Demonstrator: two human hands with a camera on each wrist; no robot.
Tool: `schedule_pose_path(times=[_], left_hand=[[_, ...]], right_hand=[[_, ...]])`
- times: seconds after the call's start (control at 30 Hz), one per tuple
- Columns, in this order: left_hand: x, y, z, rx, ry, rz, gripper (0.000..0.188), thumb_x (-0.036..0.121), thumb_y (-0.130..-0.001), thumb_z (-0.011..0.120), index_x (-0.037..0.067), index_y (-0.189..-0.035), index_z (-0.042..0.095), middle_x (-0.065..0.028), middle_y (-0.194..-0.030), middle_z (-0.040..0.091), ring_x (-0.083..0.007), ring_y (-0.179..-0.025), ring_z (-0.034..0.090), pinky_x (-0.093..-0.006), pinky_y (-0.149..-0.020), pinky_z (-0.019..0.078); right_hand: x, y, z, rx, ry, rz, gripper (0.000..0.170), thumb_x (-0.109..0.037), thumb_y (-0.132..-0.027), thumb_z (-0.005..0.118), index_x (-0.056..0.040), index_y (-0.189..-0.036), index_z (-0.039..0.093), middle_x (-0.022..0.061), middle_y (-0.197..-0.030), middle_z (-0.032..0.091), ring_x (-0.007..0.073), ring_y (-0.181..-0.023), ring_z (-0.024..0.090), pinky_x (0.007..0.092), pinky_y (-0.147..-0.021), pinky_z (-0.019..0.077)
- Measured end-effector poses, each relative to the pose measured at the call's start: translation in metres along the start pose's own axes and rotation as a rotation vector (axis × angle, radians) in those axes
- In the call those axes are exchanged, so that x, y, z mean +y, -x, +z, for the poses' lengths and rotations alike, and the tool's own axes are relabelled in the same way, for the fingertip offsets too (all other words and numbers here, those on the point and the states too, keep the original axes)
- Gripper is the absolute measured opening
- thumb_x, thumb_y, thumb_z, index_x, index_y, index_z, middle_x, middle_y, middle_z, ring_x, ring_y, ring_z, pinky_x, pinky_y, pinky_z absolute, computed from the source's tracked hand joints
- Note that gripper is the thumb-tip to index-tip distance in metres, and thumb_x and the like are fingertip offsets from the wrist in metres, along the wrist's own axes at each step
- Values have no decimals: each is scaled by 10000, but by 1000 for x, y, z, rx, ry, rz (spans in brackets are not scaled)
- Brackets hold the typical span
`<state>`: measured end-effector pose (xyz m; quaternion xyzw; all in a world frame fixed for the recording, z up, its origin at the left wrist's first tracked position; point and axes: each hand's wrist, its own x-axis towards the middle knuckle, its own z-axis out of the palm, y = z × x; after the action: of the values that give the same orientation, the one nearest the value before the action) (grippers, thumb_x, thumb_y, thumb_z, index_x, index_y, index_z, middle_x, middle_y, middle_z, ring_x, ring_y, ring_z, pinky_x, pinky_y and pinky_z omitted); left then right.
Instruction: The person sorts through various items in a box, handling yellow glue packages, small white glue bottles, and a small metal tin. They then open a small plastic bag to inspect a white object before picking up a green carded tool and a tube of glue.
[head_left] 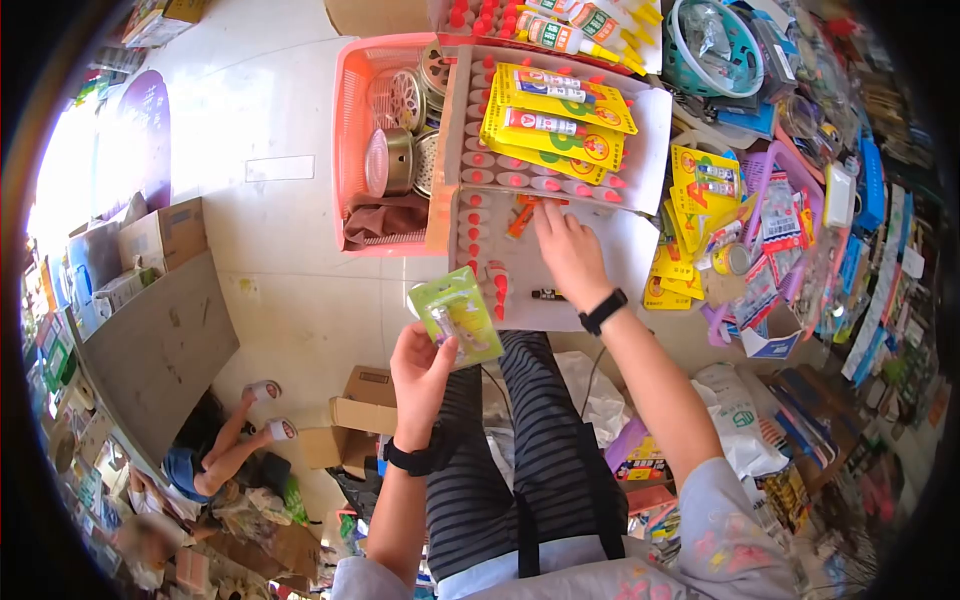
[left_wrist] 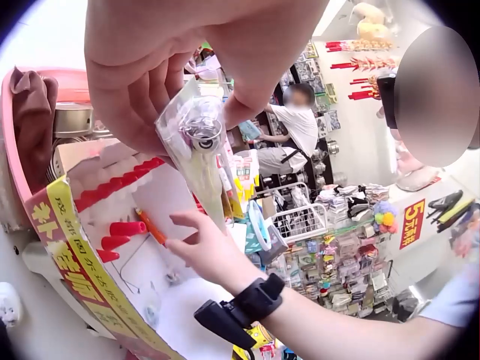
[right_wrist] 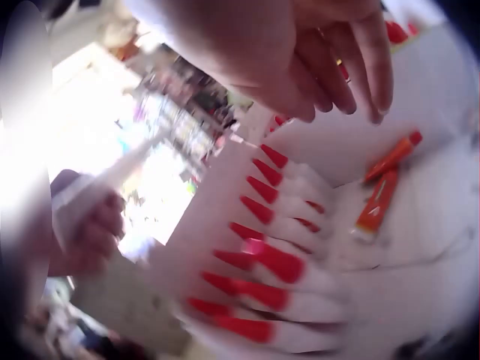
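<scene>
My left hand (head_left: 418,372) pinches a green carded blister pack (head_left: 455,318) by its edge, thumb on the front; a small tube shows under the clear plastic. In the left wrist view the pack (left_wrist: 196,135) is seen nearly end-on. My right hand (head_left: 572,255) hangs over a white cardboard box (head_left: 610,235), its fingers loosely bent with nothing between them in the right wrist view. Just beyond the fingertips, two orange tubes (right_wrist: 379,199) lie crossed on the box floor. White bottles with red pointed caps (right_wrist: 262,262) line one side. A small black tube (head_left: 547,295) lies nearer the front.
Yellow carded glue packs (head_left: 560,125) are stacked on the bottles behind. A pink basket (head_left: 350,110) with metal tins stands left, and a purple basket (head_left: 775,170) stands right among more yellow packs. A person's legs (head_left: 235,440) show at lower left.
</scene>
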<state>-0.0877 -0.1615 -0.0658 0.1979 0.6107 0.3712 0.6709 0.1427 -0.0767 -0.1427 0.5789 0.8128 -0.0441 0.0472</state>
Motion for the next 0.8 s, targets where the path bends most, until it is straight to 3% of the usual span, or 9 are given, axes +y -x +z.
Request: schedule_pose_path(times=[0.2,0.3,0.4,0.5,0.6,0.7,0.8], left_hand=[[6,3,-7,24,-4,-8,155,-3,-885,585,-15,-1017,505,-45,-983,600,-85,-887,569,-230,-785,463],[2,5,-8,11,-11,-16,153,-1,-884,587,-9,-1013,505,-44,-985,598,-86,-888,570,-232,-788,466],[0,7,-3,11,-24,11,114,27,-900,560,-1,-1004,522,-35,-968,609,-80,-870,568,-228,-759,458],[-2,7,-3,6,-37,20,112,32,-903,556,0,-1005,522,-34,-969,609,-79,-869,568,-229,-764,459],[-1,6,-2,17,-38,-17,115,35,-907,549,-5,-1011,521,-37,-970,611,-80,-877,568,-231,-769,459],[1,6,-2,24,-59,-26,110,39,-911,543,-7,-1008,518,-40,-968,614,-79,-876,566,-228,-769,457],[3,5,-3,17,-74,-8,107,38,-911,541,-6,-1005,515,-41,-966,616,-77,-870,565,-222,-759,452]], right_hand=[[7,-10,42,-148,45,96,167,-88,-767,559,-35,-924,578,113,-873,642,234,-726,632,325,-590,524],[8,-6,51,-198,-190,272,123,-89,-782,564,-21,-882,587,148,-812,650,291,-739,650,364,-629,533],[6,0,50,-256,-391,470,217,-170,-775,609,13,-881,561,167,-778,652,268,-721,664,377,-607,537],[5,-1,57,-398,-857,831,351,-292,-736,662,23,-872,587,214,-802,654,368,-761,644,428,-700,514],[-7,-3,76,-275,-997,1040,391,-330,-720,687,17,-879,603,216,-798,657,373,-751,648,427,-706,511],[-19,-15,49,-227,-841,984,376,-306,-713,704,12,-896,618,218,-818,657,378,-782,644,434,-724,512],[-22,-15,60,-223,-776,883,368,-275,-708,717,15,-909,617,226,-843,657,388,-812,637,438,-730,511]])
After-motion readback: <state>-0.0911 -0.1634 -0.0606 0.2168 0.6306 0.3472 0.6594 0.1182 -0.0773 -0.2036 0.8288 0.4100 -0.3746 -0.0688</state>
